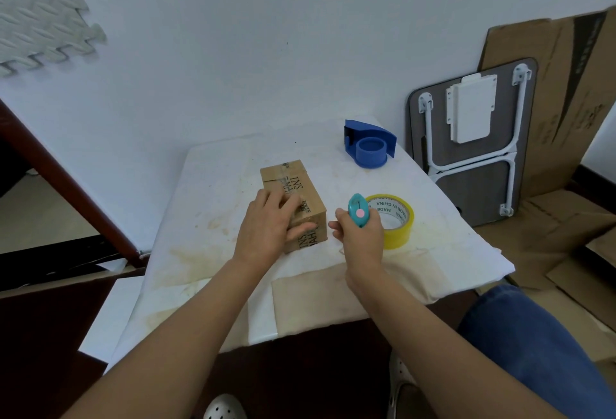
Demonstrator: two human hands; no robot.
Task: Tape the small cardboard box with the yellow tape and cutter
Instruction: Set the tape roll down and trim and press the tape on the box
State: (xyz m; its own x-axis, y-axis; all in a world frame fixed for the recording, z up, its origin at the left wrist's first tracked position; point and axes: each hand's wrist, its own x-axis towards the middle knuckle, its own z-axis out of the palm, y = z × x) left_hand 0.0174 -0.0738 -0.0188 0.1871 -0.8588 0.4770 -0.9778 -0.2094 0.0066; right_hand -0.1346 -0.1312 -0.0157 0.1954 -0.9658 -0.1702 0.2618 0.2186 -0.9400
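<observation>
Matt brown cardboard box (pixel 293 198), glossy yellow tape (pixel 396 222), smooth plastic cutter (pixel 358 210); table cover (pixel 216 185) perhaps stained paper.

Closed brown box (pixel 296 185) flat; yellow tape roll (pixel 398 225) right; teal cutter (pixel 358 210) upright.

Both bare forearms are stretched forward. The left hand (pixel 266 228) is laid flat, palm down, fingers spread. The right hand (pixel 361 235) is curled closed, thumb uppermost.
</observation>
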